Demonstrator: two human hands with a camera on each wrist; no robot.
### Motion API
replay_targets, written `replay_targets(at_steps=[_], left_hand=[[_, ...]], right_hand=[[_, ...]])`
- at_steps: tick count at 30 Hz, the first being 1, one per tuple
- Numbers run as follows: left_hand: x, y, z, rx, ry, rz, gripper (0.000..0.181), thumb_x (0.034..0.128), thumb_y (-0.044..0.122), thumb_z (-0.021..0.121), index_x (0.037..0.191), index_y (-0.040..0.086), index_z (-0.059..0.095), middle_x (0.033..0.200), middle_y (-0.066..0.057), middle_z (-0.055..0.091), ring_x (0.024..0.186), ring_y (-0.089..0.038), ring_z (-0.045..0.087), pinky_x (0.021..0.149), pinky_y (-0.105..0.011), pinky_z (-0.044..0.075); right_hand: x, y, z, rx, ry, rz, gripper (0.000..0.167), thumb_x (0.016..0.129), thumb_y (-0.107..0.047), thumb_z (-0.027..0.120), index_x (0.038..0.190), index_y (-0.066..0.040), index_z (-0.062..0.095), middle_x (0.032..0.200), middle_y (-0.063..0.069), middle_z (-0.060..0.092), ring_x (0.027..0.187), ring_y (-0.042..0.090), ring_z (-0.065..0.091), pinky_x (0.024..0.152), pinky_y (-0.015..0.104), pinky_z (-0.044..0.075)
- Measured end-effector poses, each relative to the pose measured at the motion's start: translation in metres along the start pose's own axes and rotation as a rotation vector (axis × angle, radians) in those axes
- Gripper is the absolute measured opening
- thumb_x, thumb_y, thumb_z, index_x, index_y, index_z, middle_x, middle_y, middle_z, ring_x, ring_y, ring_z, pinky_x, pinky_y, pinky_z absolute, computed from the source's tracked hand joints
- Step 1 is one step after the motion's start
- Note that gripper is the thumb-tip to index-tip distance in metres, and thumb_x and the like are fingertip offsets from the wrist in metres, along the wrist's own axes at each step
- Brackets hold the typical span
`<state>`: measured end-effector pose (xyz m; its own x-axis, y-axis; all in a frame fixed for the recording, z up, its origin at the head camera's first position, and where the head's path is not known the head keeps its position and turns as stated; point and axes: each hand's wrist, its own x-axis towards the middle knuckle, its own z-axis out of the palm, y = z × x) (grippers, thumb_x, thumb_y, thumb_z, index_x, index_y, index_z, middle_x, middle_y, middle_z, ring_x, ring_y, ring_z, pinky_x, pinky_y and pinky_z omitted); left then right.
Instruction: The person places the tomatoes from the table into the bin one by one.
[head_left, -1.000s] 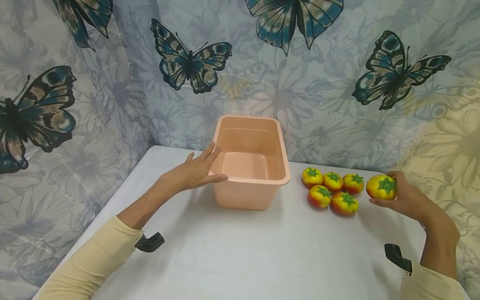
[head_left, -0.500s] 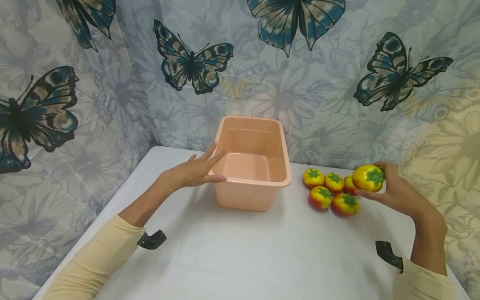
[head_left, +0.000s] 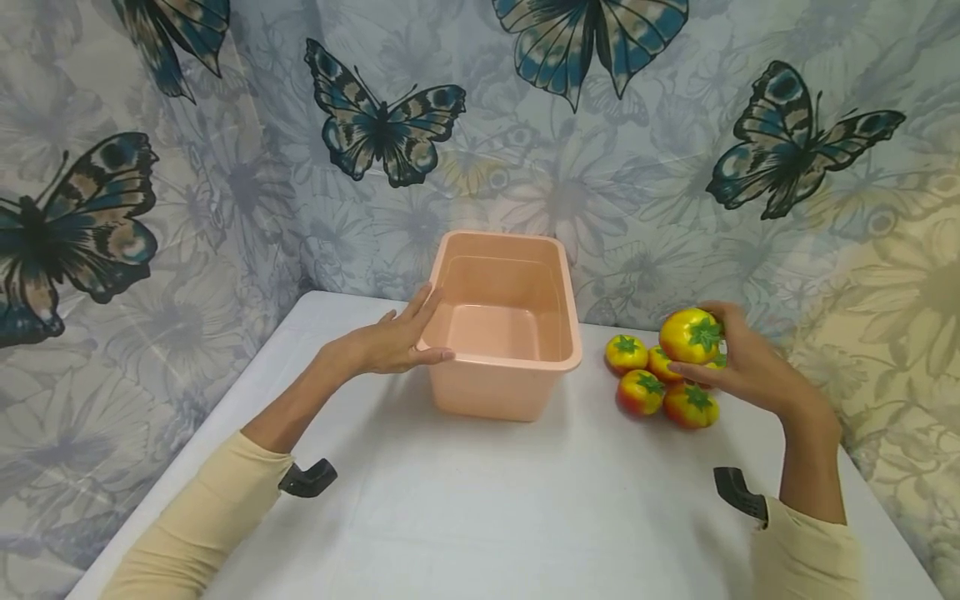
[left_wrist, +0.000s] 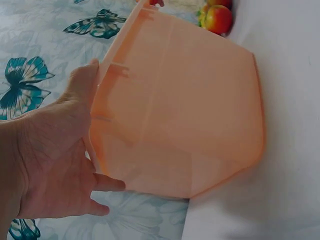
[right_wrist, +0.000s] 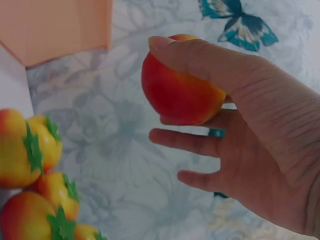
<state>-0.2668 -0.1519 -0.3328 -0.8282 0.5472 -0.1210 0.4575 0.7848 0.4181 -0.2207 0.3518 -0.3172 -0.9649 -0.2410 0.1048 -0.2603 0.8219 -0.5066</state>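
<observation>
Right hand (head_left: 753, 367) has a proper hold on a glossy, round yellow-and-red fruit with a green star-shaped cap (head_left: 688, 335), thumb on one side and fingers behind it, the lower two sticking out fairly straight. Wrist's bent, forearm coming up from below, and the fruit's held up in the air out front of the palm. Just under that grip there's a bunch of five more yellow-and-red fruits (head_left: 640, 394) on the white cloth-covered table (head_left: 480, 508). Well over to the grip's left is a peach, rounded-rectangular plastic bin (head_left: 487, 392), and the left hand (head_left: 390, 343) is spread flat-ish against its side rim, fingers fanned, thumb over the near edge, not wrapped round anything. Only pattern I can pick out is the teal-and-black butterflies on the backdrop (head_left: 386, 125). The held fruit and thumb partly cover two of the bunch, one's barely a sliver, and some right fingertips are hidden behind the fruit. Both cream sleeves (head_left: 806, 554) get cut off at the bottom.
</observation>
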Motion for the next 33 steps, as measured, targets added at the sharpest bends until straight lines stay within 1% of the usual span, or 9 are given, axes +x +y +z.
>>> replay_targets(at_steps=[4, 6, 9, 15, 18, 21, 23, 27, 33], left_hand=[[0.001, -0.003, -0.004, 0.022, -0.010, 0.008, 0.114, 0.0973, 0.079, 0.042, 0.166, 0.012, -0.019, 0.175, -0.010, -0.023, 0.166, -0.029, -0.005, 0.130, -0.067, 0.007], [0.000, -0.002, -0.008, 0.026, -0.023, 0.004, 0.116, 0.0957, 0.081, 0.043, 0.166, 0.010, -0.015, 0.175, -0.010, -0.021, 0.166, -0.028, -0.005, 0.131, -0.066, 0.005], [-0.001, 0.001, -0.014, 0.022, -0.036, -0.015, 0.118, 0.0938, 0.081, 0.046, 0.167, 0.008, -0.011, 0.176, -0.011, -0.018, 0.166, -0.029, -0.004, 0.131, -0.066, 0.001], [0.003, 0.010, -0.015, 0.056, 0.010, -0.049, 0.124, 0.0908, 0.087, 0.042, 0.166, 0.003, -0.010, 0.176, -0.015, -0.014, 0.165, -0.037, -0.008, 0.129, -0.068, -0.004], [0.005, 0.015, -0.011, 0.069, 0.035, -0.077, 0.123, 0.0928, 0.085, 0.041, 0.166, 0.002, -0.012, 0.176, -0.018, -0.015, 0.165, -0.039, -0.008, 0.129, -0.069, -0.004], [0.006, 0.017, -0.007, 0.072, 0.041, -0.129, 0.120, 0.0949, 0.083, 0.041, 0.165, 0.003, -0.015, 0.175, -0.018, -0.017, 0.165, -0.036, -0.009, 0.129, -0.069, 0.000], [0.006, 0.019, -0.006, 0.065, 0.047, -0.154, 0.119, 0.0958, 0.081, 0.041, 0.165, 0.004, -0.016, 0.175, -0.016, -0.018, 0.165, -0.034, -0.009, 0.129, -0.069, 0.003], [0.007, 0.019, -0.004, 0.052, 0.060, -0.162, 0.120, 0.0949, 0.082, 0.041, 0.166, 0.004, -0.015, 0.176, -0.016, -0.016, 0.166, -0.035, -0.005, 0.129, -0.070, 0.010], [0.007, 0.020, -0.002, 0.045, 0.059, -0.151, 0.120, 0.0938, 0.084, 0.042, 0.166, 0.005, -0.013, 0.177, -0.017, -0.013, 0.166, -0.035, -0.001, 0.128, -0.070, 0.016]], right_hand=[[0.008, -0.016, 0.003, 0.017, -0.016, -0.020, 0.096, 0.093, -0.039, 0.080, 0.158, -0.006, 0.016, 0.137, 0.030, 0.051, 0.116, 0.046, 0.059, 0.099, 0.070, 0.051], [0.013, -0.023, 0.006, 0.024, -0.015, -0.035, 0.097, 0.092, -0.039, 0.080, 0.158, -0.006, 0.017, 0.143, 0.030, 0.048, 0.123, 0.049, 0.055, 0.104, 0.076, 0.045], [0.021, -0.034, 0.009, 0.015, -0.013, -0.058, 0.099, 0.090, -0.039, 0.083, 0.158, -0.006, 0.018, 0.146, 0.030, 0.047, 0.126, 0.050, 0.054, 0.105, 0.077, 0.043], [0.031, -0.051, 0.016, 0.025, -0.042, -0.060, 0.100, 0.089, -0.044, 0.083, 0.158, -0.012, 0.017, 0.143, 0.027, 0.050, 0.124, 0.048, 0.056, 0.104, 0.074, 0.047], [0.033, -0.059, 0.020, 0.045, -0.047, -0.055, 0.102, 0.089, -0.047, 0.082, 0.159, -0.014, 0.015, 0.144, 0.027, 0.050, 0.117, 0.045, 0.059, 0.101, 0.070, 0.052], [0.037, -0.067, 0.024, 0.074, -0.040, -0.056, 0.104, 0.089, -0.050, 0.080, 0.161, -0.015, 0.014, 0.148, 0.025, 0.048, 0.119, 0.043, 0.058, 0.102, 0.068, 0.052], [0.041, -0.073, 0.026, 0.091, -0.037, -0.055, 0.106, 0.090, -0.052, 0.079, 0.163, -0.015, 0.012, 0.154, 0.024, 0.043, 0.125, 0.044, 0.056, 0.106, 0.070, 0.049], [0.049, -0.085, 0.032, 0.117, -0.059, -0.075, 0.106, 0.092, -0.053, 0.076, 0.164, -0.016, 0.007, 0.163, 0.025, 0.032, 0.145, 0.048, 0.040, 0.116, 0.077, 0.032], [0.060, -0.101, 0.049, 0.156, -0.090, -0.093, 0.101, 0.095, -0.055, 0.070, 0.166, -0.020, 0.006, 0.168, 0.018, 0.028, 0.154, 0.044, 0.031, 0.121, 0.076, 0.025]])
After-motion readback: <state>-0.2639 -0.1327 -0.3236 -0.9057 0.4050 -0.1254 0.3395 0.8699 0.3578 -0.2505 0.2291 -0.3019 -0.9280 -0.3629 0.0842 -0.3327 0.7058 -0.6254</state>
